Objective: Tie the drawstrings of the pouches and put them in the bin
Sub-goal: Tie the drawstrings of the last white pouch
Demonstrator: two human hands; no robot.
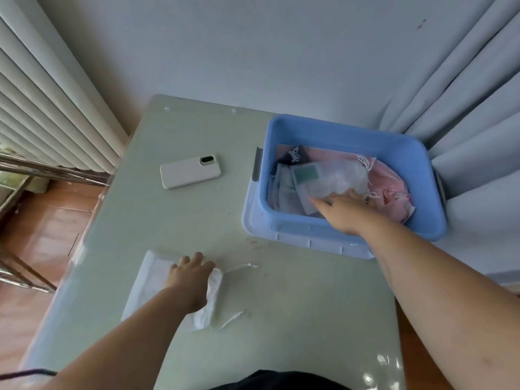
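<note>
A white drawstring pouch [149, 280] lies flat on the pale green table [281, 305], its two loose strings [242, 267] trailing to the right. My left hand [191, 277] rests on top of that pouch with fingers spread. The blue bin [346, 136] stands at the table's back right and holds several pouches. A sheer white pouch [332, 175] with tied strings lies on top of them, a pink pouch [391, 181] beside it. My right hand [343, 212] reaches over the bin's near wall, its fingertips touching the sheer pouch; whether it pinches it is unclear.
A white phone [190, 171] lies face down at the table's back left. The bin sits on its pale blue lid [295, 240]. A radiator [42, 94] stands to the left, curtains [464, 80] to the right. Wooden floor shows left of the table.
</note>
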